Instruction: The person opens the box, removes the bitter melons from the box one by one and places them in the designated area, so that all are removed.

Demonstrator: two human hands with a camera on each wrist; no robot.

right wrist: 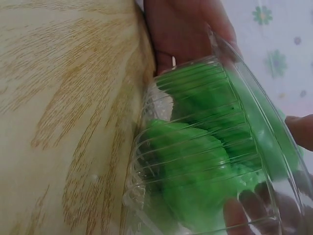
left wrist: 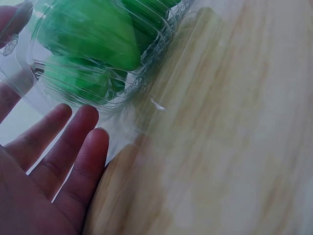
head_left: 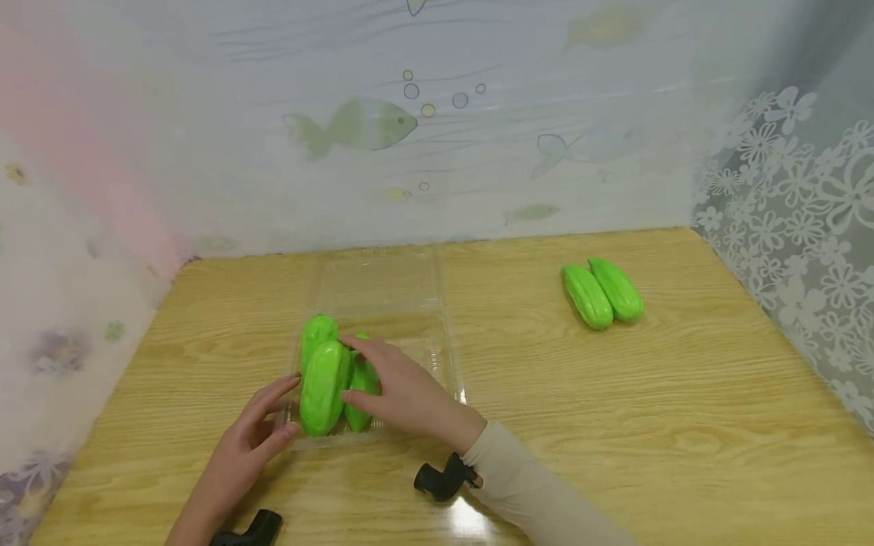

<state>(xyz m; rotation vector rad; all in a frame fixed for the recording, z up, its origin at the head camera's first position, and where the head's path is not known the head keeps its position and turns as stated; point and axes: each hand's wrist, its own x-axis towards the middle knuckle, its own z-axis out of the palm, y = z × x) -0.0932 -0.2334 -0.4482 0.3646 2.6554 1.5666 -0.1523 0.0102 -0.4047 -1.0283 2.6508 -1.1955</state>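
Observation:
A clear plastic clamshell box lies with its lid folded back on the table. Several glossy, ridged green gourds are in its left part: a front gourd lies raised against its neighbours, a back gourd sits behind it, and a right gourd is partly covered by my right hand. That hand reaches over the right gourd, its thumb and forefinger spread at the front gourd's right side. My left hand is at the box's left wall, fingers extended; in the left wrist view its fingers look loosely spread beside the plastic.
Two more green gourds lie side by side at the table's back right. Black wrist mounts are on both wrists. A fish-patterned curtain hangs behind the wooden table, with a flowered curtain at the right.

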